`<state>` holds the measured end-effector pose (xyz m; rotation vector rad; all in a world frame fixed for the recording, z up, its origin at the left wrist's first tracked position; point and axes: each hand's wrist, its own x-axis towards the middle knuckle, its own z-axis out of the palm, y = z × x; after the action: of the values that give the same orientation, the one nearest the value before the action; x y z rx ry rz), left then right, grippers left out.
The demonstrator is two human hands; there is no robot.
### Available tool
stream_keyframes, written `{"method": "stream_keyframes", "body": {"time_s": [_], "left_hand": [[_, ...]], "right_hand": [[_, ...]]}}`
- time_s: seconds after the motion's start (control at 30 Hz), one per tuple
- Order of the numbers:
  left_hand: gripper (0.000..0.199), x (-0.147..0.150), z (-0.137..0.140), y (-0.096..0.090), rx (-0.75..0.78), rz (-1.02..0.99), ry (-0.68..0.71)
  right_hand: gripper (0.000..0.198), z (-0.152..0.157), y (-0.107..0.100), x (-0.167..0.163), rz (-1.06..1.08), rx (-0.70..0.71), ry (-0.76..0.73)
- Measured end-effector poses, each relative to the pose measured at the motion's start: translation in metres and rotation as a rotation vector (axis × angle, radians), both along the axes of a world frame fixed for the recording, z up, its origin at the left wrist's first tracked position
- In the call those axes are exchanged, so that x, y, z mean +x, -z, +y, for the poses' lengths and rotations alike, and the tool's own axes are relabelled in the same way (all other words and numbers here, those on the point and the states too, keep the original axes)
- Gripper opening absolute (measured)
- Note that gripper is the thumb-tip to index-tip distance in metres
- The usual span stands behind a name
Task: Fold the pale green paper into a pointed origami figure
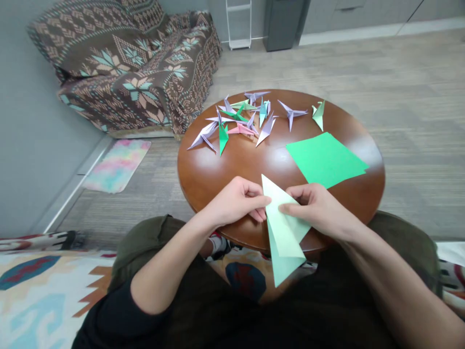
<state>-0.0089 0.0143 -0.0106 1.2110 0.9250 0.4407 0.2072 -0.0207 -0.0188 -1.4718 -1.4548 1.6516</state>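
Observation:
A pale green sheet of origami paper (281, 232), partly folded into layered triangles, is held over the near edge of the round table. My left hand (240, 201) pinches its left edge between thumb and fingers. On the other side, my right hand (316, 208) grips the paper with the thumb on top and the fingers curled behind. One point of the paper aims away from me, and the lower flaps hang past the table's rim. Right of centre lies a stack of bright green paper (327, 160), just beyond my right hand.
Several folded paper cranes in purple, green and pink (241, 116) cluster at the table's far left. A light green crane (318, 115) stands apart, far right. The brown wooden table (203, 174) has a rounded edge. Beyond it is a patterned sofa (145, 72).

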Motion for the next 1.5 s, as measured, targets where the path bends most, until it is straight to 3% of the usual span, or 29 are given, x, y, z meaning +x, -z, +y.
{"method": "stream_keyframes", "body": {"time_s": [0.2, 0.33, 0.6, 1.0, 1.23, 1.43, 1.5], "left_hand": [[0.029, 0.002, 0.0, -0.001, 0.023, 0.025, 0.018], [0.017, 0.002, 0.0, 0.0, 0.106, 0.023, -0.015], [0.004, 0.002, 0.001, 0.001, 0.105, 0.006, 0.014], [0.008, -0.009, 0.004, -0.009, 0.158, 0.132, 0.112], [0.007, -0.017, 0.01, -0.013, 0.197, 0.155, 0.097], [0.017, -0.032, 0.021, -0.011, 0.236, -0.053, -0.113], [0.017, -0.03, 0.019, -0.009, 0.166, -0.079, -0.03]], "right_hand": [[0.015, 0.0, -0.001, 0.0, -0.025, 0.016, -0.039], [0.012, -0.001, -0.001, 0.002, -0.02, -0.005, -0.128], [0.011, -0.003, -0.005, 0.005, -0.044, -0.008, -0.242], [0.009, -0.005, -0.006, 0.01, -0.117, 0.017, -0.379], [0.007, -0.004, -0.007, 0.011, -0.119, -0.005, -0.395], [0.01, -0.002, -0.006, 0.011, -0.018, -0.045, -0.345], [0.01, -0.002, -0.006, 0.011, 0.023, -0.063, -0.3]]}}
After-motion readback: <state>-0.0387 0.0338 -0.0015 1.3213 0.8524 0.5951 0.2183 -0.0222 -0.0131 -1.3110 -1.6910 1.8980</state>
